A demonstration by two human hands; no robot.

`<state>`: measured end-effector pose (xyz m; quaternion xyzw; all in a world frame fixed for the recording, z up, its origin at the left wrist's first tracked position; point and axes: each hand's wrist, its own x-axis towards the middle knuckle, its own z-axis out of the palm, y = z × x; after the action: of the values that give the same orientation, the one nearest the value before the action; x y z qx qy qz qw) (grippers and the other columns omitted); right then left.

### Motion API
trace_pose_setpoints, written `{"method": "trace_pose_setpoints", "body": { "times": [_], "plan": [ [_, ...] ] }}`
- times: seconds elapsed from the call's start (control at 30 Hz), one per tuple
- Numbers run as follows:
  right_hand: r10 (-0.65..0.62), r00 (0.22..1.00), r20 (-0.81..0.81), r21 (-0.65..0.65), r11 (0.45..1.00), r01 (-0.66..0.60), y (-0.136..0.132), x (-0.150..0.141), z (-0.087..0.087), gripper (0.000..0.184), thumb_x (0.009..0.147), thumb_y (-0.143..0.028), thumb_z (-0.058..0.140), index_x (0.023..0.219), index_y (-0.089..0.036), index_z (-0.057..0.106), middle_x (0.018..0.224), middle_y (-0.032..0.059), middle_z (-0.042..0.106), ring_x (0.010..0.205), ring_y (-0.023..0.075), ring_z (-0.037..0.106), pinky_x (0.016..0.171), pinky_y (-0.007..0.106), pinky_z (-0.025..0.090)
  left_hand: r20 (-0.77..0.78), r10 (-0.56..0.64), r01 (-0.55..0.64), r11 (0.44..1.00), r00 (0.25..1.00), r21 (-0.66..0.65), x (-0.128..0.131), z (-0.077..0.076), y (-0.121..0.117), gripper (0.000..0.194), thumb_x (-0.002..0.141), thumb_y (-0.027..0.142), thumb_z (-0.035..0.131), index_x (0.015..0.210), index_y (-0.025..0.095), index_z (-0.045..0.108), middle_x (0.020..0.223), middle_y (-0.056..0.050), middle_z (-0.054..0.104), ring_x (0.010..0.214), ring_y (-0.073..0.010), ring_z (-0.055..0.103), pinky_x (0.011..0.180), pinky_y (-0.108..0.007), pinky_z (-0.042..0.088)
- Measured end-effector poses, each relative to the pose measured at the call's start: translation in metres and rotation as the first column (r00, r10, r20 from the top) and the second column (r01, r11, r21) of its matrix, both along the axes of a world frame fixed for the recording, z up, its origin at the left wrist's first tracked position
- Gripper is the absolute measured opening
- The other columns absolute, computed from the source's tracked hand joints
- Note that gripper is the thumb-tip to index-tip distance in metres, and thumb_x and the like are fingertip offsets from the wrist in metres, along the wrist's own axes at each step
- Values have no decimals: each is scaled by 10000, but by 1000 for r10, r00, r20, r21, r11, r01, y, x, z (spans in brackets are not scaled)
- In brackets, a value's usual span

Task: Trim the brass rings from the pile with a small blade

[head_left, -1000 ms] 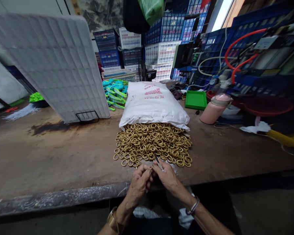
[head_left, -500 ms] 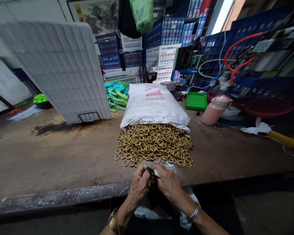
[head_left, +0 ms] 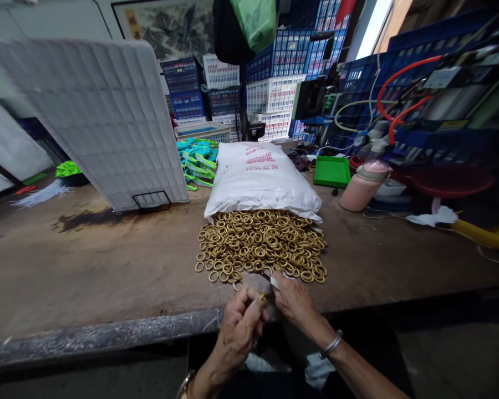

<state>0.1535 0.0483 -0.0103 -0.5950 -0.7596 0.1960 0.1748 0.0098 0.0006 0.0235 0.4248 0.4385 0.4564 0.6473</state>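
Observation:
A heap of gold-coloured rings (head_left: 261,244) spills from the open mouth of a white woven sack (head_left: 261,183) on the table. At the table's front edge, my left hand (head_left: 243,321) is closed in a pinch on a gold-coloured ring (head_left: 263,298), most of it hidden by the fingers. My right hand (head_left: 295,299), just beside it, grips a small knife (head_left: 273,281) with a dark narrow blade and a pale part near the fingers. The knife's tip points up and left at the near side of the heap.
Left stands a white ribbed panel (head_left: 95,122) in a wire stand, with turquoise and green plastic pieces (head_left: 197,158) behind. To the right are a green tray (head_left: 331,170), a pink bottle (head_left: 363,185) and a red dish (head_left: 451,180). Stacked crates (head_left: 274,91) fill the back.
My hands have moved apart. The left has come down and nearer to me with the ring; the right has shifted slightly right with the knife, whose tip is now at the heap.

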Motion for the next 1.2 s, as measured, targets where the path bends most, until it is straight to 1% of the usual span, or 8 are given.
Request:
{"method": "trace_pose_setpoints", "body": {
  "times": [0.13,0.27,0.37,0.47,0.63,0.77,1.0,1.2],
  "plan": [
    [-105,932,-348,-146,988,56,2,-11,4,231,801,-290,342,653,-179,481,577,-7,500,532,115,429,526,229,310,220,67,-50,995,973,-81,1,0,4,280,738,428,561,718,172,449,594,36,523,356,-24,323,320,-140,242],
    [-163,718,-676,-371,918,-140,-6,-25,9,329,797,-413,349,585,-186,457,501,-42,446,453,85,388,467,209,310,285,130,-90,985,950,-149,1,-11,11,289,728,421,573,727,155,461,607,10,551,365,-33,366,311,-140,264],
    [-189,624,-758,-409,883,-229,-9,-29,9,292,766,-398,395,585,-180,468,510,-39,470,457,82,412,461,203,317,261,160,-111,975,952,-193,0,-17,13,335,742,465,535,721,135,484,599,-8,555,375,-41,388,312,-145,269],
    [-190,653,-733,-377,913,-158,-7,-28,9,206,731,-341,436,618,-178,492,541,-33,503,497,93,443,492,208,340,234,176,-123,967,956,-224,-1,-21,12,343,719,469,564,732,135,488,591,4,545,379,-33,381,323,-139,249],
    [-127,801,-584,-164,986,38,-4,-23,12,197,750,-342,424,653,-185,491,591,-25,497,572,114,452,547,222,361,234,201,-148,963,951,-227,-3,-24,11,311,680,402,632,727,167,434,594,32,522,397,-34,379,341,-136,253],
    [-22,864,-503,-63,998,-11,-5,-21,13,204,794,-323,369,682,-193,479,612,-23,497,576,113,461,554,220,359,238,169,-116,969,956,-218,-4,-23,11,297,699,377,621,815,173,439,602,47,485,407,-38,381,342,-137,255],
    [-24,847,-531,-75,997,-19,-6,-23,14,173,804,-292,381,721,-193,496,637,-20,526,602,116,497,576,215,386,252,114,-54,971,961,-233,-2,-20,11,286,706,391,613,722,170,431,566,56,447,397,-28,345,351,-139,232],
    [61,819,-570,-57,992,-114,-7,-19,12,160,799,-306,445,864,-193,538,781,5,595,725,129,540,671,224,408,407,195,5,897,892,-441,-4,-21,17,259,647,264,670,687,156,439,541,55,461,358,-11,312,348,-134,174]
  ]
}}
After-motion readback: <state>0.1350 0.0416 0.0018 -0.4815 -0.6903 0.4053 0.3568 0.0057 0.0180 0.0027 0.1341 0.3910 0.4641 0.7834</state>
